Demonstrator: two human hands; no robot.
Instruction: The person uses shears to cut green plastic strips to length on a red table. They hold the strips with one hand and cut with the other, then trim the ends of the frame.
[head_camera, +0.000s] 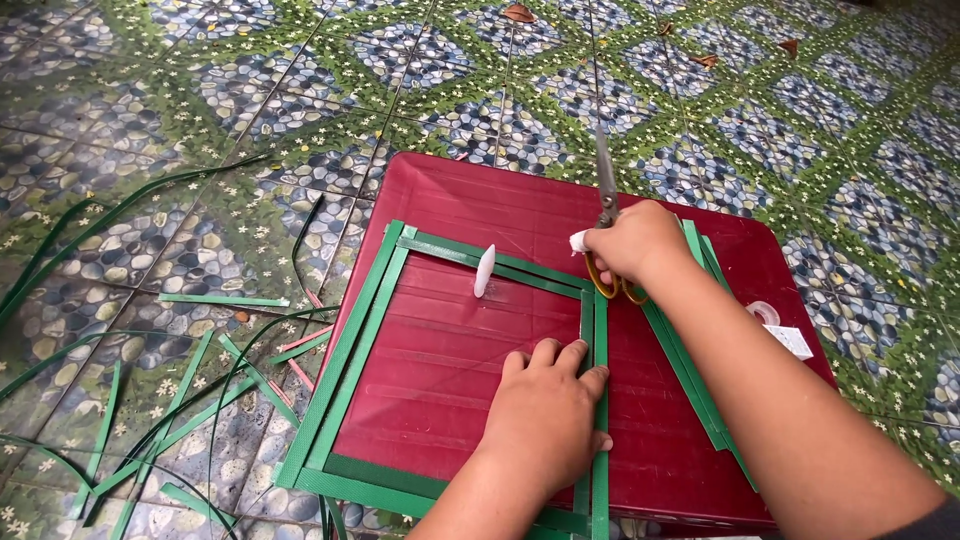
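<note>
1. A square frame of green strapping bands (352, 352) lies flat on a dark red plastic board (470, 200) set on the floor; its sides run in doubled strips, and the right-hand vertical bands (598, 330) cross the top ones at the upper right corner.
2. The left hand (545, 408) lies palm down on the board, fingers spread flat, pressing on those right-hand vertical bands near the middle of their length; it grips nothing, only pins the bands down.
3. The right hand (632, 244) is closed around the yellow-handled scissors (606, 215) at the frame's upper right corner; the blades point away from the person, up towards the far edge of the board; whether the blades are parted cannot be told.
4. A small white oblong object (485, 271) lies on the board just inside the frame's top bands; a further bundle of green bands (690, 370) lies slanted beneath the right forearm.
5. A roll of clear tape (764, 312) and a white paper piece (792, 341) rest near the board's right edge.
6. Cut green strips (215, 300) lie scattered on the pebble-patterned floor tiles (150, 110) to the left; dry brown leaves (519, 13) lie farther off.
</note>
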